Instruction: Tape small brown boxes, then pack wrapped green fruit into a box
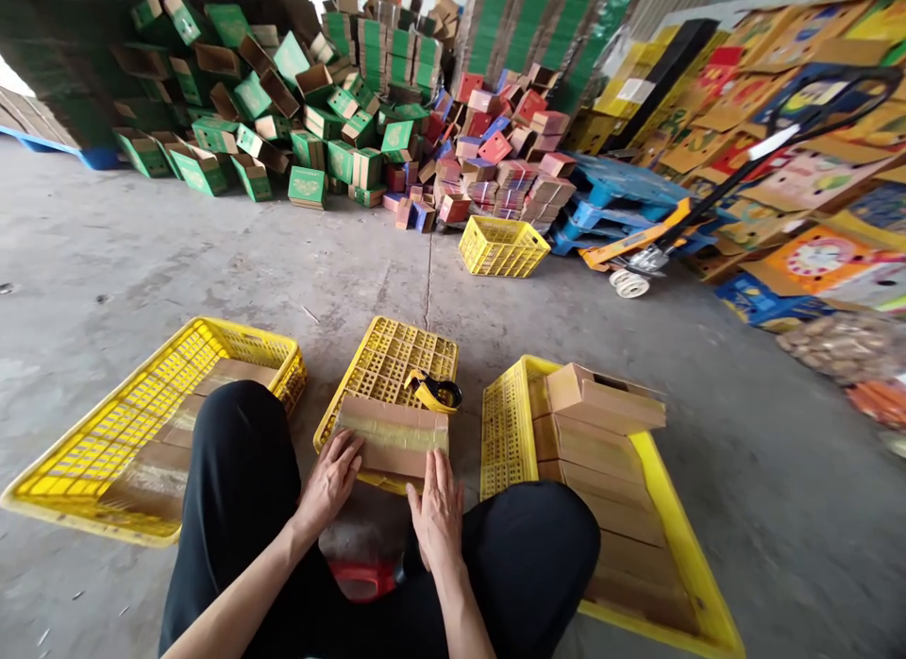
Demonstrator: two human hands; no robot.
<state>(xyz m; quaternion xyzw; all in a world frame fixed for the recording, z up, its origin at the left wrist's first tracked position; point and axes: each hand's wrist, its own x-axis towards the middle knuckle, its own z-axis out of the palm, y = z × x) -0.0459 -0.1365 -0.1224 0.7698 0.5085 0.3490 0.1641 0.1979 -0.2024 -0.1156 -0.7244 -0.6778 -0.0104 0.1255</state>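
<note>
A flat brown cardboard box (396,435) with clear tape along its top lies on an overturned yellow crate (396,343) between my knees. My left hand (332,470) rests on the box's near left corner, its fingers laid over the cardboard. On the near right part of the box, my right hand (440,508) lies with fingers stretched out. Neither hand is closed round anything. Just behind the box, a yellow tape dispenser (427,391) sits at the crate's right edge.
To the left, a yellow crate (77,456) holds several taped boxes. Another crate (697,569) at right is packed with boxes, one tilted on top. Farther off stand a yellow basket (504,248), heaped green cartons (308,187), blue pallets (615,192) and a pallet jack (655,253).
</note>
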